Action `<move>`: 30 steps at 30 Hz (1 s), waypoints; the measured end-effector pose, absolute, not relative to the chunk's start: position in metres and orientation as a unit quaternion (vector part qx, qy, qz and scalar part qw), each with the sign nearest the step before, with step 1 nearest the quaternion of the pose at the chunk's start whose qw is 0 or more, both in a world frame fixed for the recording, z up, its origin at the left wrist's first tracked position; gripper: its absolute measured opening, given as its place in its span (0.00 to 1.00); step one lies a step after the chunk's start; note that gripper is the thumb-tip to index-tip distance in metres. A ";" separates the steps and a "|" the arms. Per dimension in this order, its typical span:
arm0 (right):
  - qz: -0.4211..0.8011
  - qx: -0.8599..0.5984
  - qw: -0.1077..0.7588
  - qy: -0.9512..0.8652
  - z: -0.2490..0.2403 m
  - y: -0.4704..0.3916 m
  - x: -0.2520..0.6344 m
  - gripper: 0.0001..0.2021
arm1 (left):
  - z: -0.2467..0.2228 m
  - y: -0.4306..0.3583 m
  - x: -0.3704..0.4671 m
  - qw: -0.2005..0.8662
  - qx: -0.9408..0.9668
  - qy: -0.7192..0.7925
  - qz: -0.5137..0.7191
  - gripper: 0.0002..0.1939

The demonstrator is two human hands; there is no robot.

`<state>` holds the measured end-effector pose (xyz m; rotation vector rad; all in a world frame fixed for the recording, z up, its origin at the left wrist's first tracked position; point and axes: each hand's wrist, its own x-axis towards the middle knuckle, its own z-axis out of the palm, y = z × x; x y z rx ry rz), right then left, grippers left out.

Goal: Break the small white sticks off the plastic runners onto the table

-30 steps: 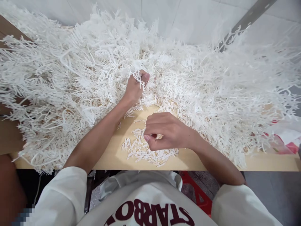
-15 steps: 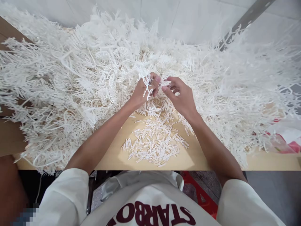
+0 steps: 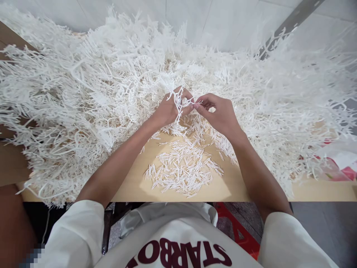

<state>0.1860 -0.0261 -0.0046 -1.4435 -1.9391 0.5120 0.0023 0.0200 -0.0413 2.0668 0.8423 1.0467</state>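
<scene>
A white branched plastic sprig (image 3: 177,99) lies across the fingers of my left hand (image 3: 173,108), which pinches it between thumb and forefinger. My right hand (image 3: 217,109) meets it from the right, with thumb and forefinger closed on the thin tip of the same sprig. The two hands' fingertips almost touch. Below them, a loose heap of short white plastic sticks (image 3: 184,169) is spread on the wooden tabletop (image 3: 128,186). Behind and around both hands rises a large tangled pile of white branched sprigs (image 3: 111,85).
Cardboard (image 3: 12,160) stands at the left edge. A clear and red plastic bag (image 3: 334,163) lies at the right end of the table. A tiled wall (image 3: 189,18) is behind the pile. Under the table shows a red frame (image 3: 237,230). Someone's limb (image 3: 13,223) is at lower left.
My hands have come together. The right thumb and forefinger, slightly apart before, are now closed on the sprig's tip. My left hand has turned a little, with the sprig shifting slightly right.
</scene>
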 end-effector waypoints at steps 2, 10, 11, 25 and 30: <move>0.183 -0.552 0.283 -0.762 -0.001 -0.026 0.188 0.10 | -0.041 0.018 0.004 0.285 0.808 0.335 0.393 0.12; 0.171 -0.575 0.185 -0.779 -0.002 -0.028 0.189 0.05 | -0.038 0.005 0.006 0.177 0.875 0.359 0.271 0.09; 0.172 -0.578 0.187 -0.775 -0.002 -0.029 0.188 0.05 | -0.039 0.004 0.005 0.177 0.877 0.357 0.269 0.09; 0.320 -0.575 0.105 -0.746 0.022 -0.037 0.192 0.05 | -0.034 0.001 0.004 0.037 0.938 0.257 0.228 0.11; 0.323 -0.535 0.056 -0.779 0.031 -0.043 0.200 0.06 | -0.040 0.010 -0.003 0.068 0.933 0.252 0.250 0.09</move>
